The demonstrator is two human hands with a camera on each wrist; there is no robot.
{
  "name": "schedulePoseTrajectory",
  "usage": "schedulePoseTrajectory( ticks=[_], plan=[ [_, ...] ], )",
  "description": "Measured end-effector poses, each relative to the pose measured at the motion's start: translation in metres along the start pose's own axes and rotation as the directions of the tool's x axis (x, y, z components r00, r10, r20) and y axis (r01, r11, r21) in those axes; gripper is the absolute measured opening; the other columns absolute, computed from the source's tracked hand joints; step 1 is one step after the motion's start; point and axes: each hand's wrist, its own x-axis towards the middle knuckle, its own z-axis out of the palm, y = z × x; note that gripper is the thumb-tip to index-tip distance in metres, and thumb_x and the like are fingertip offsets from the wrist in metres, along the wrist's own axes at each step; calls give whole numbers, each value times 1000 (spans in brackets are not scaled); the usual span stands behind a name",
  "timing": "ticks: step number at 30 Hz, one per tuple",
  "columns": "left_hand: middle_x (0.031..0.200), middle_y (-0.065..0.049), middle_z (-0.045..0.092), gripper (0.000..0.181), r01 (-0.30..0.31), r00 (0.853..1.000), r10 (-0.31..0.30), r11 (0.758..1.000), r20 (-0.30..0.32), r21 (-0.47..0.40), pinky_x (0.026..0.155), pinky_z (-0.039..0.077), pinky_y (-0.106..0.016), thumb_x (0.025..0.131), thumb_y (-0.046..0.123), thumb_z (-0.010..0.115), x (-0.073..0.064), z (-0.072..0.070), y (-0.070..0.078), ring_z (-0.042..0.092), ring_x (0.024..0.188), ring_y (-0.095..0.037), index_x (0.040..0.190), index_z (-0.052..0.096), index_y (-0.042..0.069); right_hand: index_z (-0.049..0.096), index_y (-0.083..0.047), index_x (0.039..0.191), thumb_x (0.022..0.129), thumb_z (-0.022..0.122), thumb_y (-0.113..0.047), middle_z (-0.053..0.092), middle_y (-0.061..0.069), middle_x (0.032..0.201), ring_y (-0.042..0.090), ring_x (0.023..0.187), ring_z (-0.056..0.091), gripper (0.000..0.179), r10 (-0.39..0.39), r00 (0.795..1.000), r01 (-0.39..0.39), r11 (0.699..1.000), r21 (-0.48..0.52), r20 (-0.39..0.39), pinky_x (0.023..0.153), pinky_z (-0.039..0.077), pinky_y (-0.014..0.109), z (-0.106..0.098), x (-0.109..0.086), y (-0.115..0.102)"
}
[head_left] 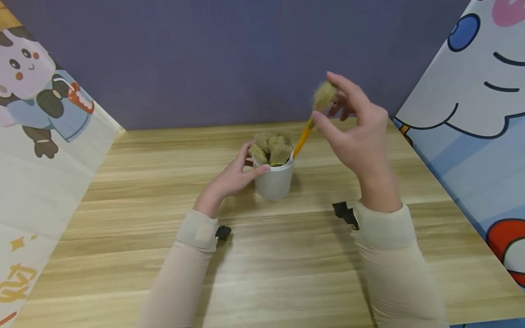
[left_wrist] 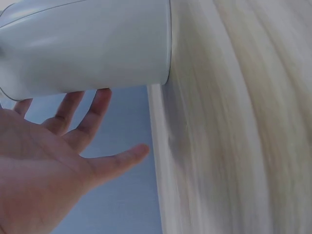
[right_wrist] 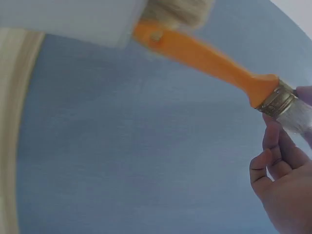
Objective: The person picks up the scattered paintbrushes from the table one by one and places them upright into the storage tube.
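A white cup (head_left: 274,184) stands on the wooden table with several bristle brushes (head_left: 272,148) upright in it, bristles up. My left hand (head_left: 231,177) holds the cup from its left side, thumb at the front of the rim and fingers round the side. Above and to the right, my right hand (head_left: 362,132) pinches a paintbrush (right_wrist: 204,58) by its pale bristle end, near the metal band. The brush has an orange handle (head_left: 302,139) that slants down, its tip right at the cup's right rim. In the left wrist view, fingertips (left_wrist: 101,97) lie against the cup wall.
The wooden table (head_left: 266,273) runs back to a blue-grey wall panel (head_left: 225,64). Cartoon-printed panels stand at the left (head_left: 45,114) and right (head_left: 471,100). A small black piece sits at each wrist cuff.
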Motion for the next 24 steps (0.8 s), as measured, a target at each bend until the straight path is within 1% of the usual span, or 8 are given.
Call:
schedulePoseTrajectory(
  ticks=[2, 4, 8, 13, 15, 18, 20, 24],
  plan=[
    [172, -22, 27, 90, 12, 1000, -12, 1000, 3, -8, 121, 42, -63, 102, 52, 67, -1, -1, 0, 43, 150, -39, 170, 11, 33, 65, -10, 146, 92, 79, -2, 79, 22, 106, -8, 86, 62, 56, 7, 1000, -7, 1000, -6, -7, 78, 46, 20, 5, -4, 1],
    [172, -21, 26, 90, 28, 1000, -28, 999, 2, -17, 121, 43, -63, 102, 52, 68, -2, -1, 1, 42, 151, -38, 170, 10, 34, 64, -9, 146, 92, 79, -1, 79, 22, 106, -8, 86, 63, 56, 11, 1000, -11, 1000, 12, -18, 77, 45, 21, 10, -6, 1],
    [171, -21, 27, 91, 43, 999, -44, 999, -4, -32, 120, 43, -63, 102, 51, 68, -4, -1, 1, 42, 151, -38, 170, 10, 35, 64, -5, 145, 92, 79, 1, 78, 23, 103, -4, 86, 64, 56, 5, 999, -2, 996, 88, -41, 76, 46, 22, 18, -8, -2],
    [170, -21, 29, 89, 30, 1000, -30, 998, -2, -48, 119, 44, -62, 103, 49, 68, -3, 0, 1, 42, 150, -38, 170, 11, 33, 62, 0, 144, 91, 77, 6, 76, 25, 98, 2, 86, 65, 55, -13, 999, 21, 983, 180, -50, 75, 44, 24, 24, -8, -4],
    [169, -20, 32, 88, 19, 1000, -19, 998, -3, -55, 119, 44, -62, 103, 47, 68, -2, 1, 1, 43, 149, -39, 169, 12, 33, 62, 1, 144, 90, 77, 7, 76, 26, 100, 4, 88, 65, 56, -16, 999, 23, 979, 203, -39, 75, 44, 24, 26, -9, -3],
    [167, -19, 35, 85, 13, 1000, -13, 998, -5, -62, 119, 44, -63, 104, 45, 67, -2, 1, 1, 44, 148, -39, 169, 13, 33, 61, 1, 145, 90, 78, 6, 76, 27, 104, 2, 89, 65, 58, -17, 1000, 16, 978, 209, 3, 77, 46, 23, 29, -11, -3],
    [165, -18, 36, 83, 8, 1000, -8, 997, 2, -76, 118, 45, -62, 104, 44, 67, -2, 2, 0, 45, 147, -38, 168, 15, 34, 61, 2, 145, 90, 78, 7, 76, 27, 106, 2, 90, 65, 59, -14, 1000, 8, 973, 230, 23, 77, 48, 24, 31, -13, -4],
    [164, -14, 36, 80, -2, 1000, 3, 994, 17, -105, 115, 47, -62, 104, 46, 66, -1, 3, -1, 44, 147, -37, 166, 16, 37, 59, 6, 144, 89, 78, 10, 75, 29, 103, 4, 89, 65, 59, -30, 998, 15, 953, 302, 46, 76, 51, 24, 39, -15, -9]
  ],
)
